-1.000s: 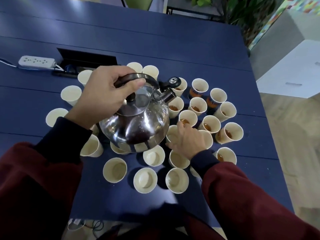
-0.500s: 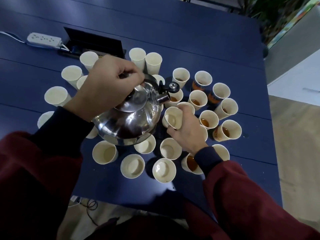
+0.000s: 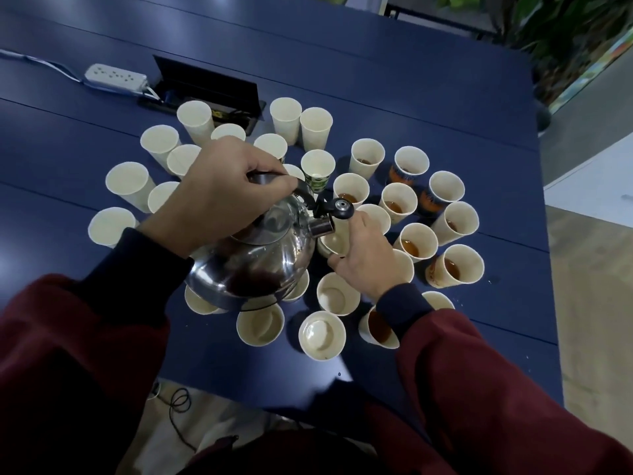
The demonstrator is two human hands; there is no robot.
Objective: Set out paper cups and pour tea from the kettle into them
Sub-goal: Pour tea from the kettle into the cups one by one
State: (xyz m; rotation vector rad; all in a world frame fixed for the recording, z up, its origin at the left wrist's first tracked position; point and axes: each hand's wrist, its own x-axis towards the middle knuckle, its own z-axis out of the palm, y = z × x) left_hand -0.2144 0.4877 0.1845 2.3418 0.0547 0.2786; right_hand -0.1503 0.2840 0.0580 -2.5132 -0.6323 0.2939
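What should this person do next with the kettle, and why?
Probably tip the kettle a little further. Its spout sits right at the rim of the cup the right hand steadies, the left hand holds the handle, and no tea shows in that cup yet.

The left hand (image 3: 212, 197) was clenched knuckles-up, fingers curled tight around a grip beneath its palm, wrist bent down. The right hand (image 3: 366, 255) reached forward just beside it — fingers wrapped, thumb pointing left — both forearms in dark-cuffed maroon sleeves.
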